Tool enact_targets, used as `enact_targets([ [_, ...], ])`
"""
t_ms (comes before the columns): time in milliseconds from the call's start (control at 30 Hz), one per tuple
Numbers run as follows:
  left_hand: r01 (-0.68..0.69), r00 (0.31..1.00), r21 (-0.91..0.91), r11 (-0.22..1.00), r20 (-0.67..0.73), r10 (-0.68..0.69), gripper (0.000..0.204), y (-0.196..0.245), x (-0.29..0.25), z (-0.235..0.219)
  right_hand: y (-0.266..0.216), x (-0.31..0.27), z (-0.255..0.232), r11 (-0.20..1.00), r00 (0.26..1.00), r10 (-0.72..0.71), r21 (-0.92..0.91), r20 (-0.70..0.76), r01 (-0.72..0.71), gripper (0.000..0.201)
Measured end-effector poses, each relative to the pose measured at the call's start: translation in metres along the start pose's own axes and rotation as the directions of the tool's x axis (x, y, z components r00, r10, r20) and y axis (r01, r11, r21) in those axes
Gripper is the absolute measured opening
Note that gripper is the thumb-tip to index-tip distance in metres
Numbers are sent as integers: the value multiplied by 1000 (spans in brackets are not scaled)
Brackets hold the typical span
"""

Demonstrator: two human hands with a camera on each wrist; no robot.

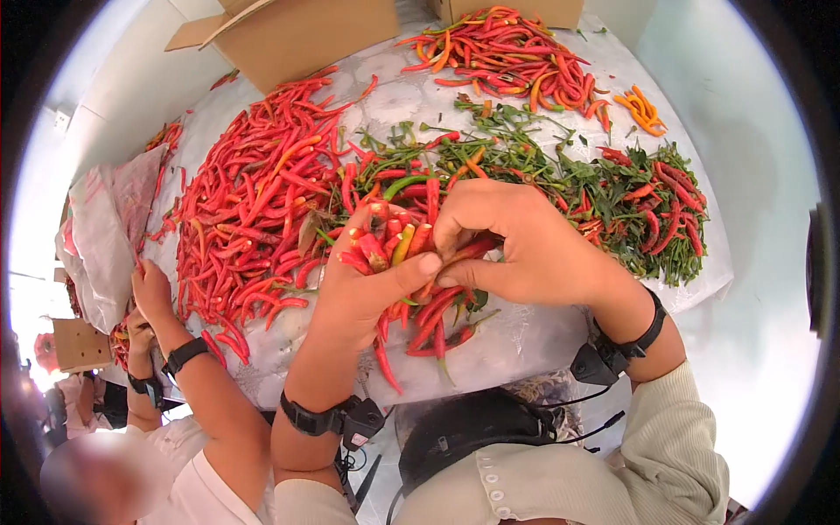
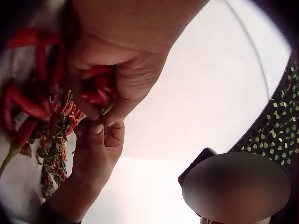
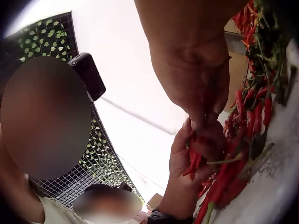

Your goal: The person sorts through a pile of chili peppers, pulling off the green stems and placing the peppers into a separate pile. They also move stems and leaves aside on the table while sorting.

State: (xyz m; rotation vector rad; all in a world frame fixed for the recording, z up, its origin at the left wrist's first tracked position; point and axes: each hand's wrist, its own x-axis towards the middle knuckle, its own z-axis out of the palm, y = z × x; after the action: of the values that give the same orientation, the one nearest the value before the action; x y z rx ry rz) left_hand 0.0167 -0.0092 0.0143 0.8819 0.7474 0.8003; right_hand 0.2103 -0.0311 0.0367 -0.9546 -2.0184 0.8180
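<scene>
1. Head view: a bunch of red chillies (image 1: 398, 254) sits at the table's near edge, gripped in the left hand (image 1: 367, 284).
2. Right hand (image 1: 516, 245), at 3 o'clock of the bunch, pinches one chilli (image 1: 464, 254).
3. Red chilli heap (image 1: 254, 201) lies at 10 o'clock, green stems (image 1: 525, 166) at 1 o'clock.
4. Cardboard box (image 1: 306, 35) stands at 12 o'clock.

A produce-sorting workplace: heaped red chillies (image 1: 254, 201), stem waste (image 1: 525, 166), cardboard boxes (image 1: 297, 35).
</scene>
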Motion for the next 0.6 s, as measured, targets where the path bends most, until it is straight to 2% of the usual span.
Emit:
enact_targets([
  [100,6,1000,40,999,-14,-5,51,3,0,1,-1,-1,6,981,984,157,124,-79,-147,23],
  [300,25,999,19,1000,-40,-24,43,12,-6,1,-2,0,-12,949,959,270,195,-89,-249,20],
  [367,51,995,61,997,-85,-46,29,15,-6,0,3,0,-18,958,962,244,183,-119,-220,18],
  [467,51,998,-33,998,-44,-52,42,12,-5,-5,7,0,-22,945,958,262,230,-112,-232,14],
  [567,110,994,-71,991,-1,-110,26,21,-10,2,8,0,-17,931,959,260,292,-115,-218,12],
  [600,110,994,-80,991,9,-110,26,21,-10,1,9,0,-16,932,960,255,293,-113,-213,11],
])
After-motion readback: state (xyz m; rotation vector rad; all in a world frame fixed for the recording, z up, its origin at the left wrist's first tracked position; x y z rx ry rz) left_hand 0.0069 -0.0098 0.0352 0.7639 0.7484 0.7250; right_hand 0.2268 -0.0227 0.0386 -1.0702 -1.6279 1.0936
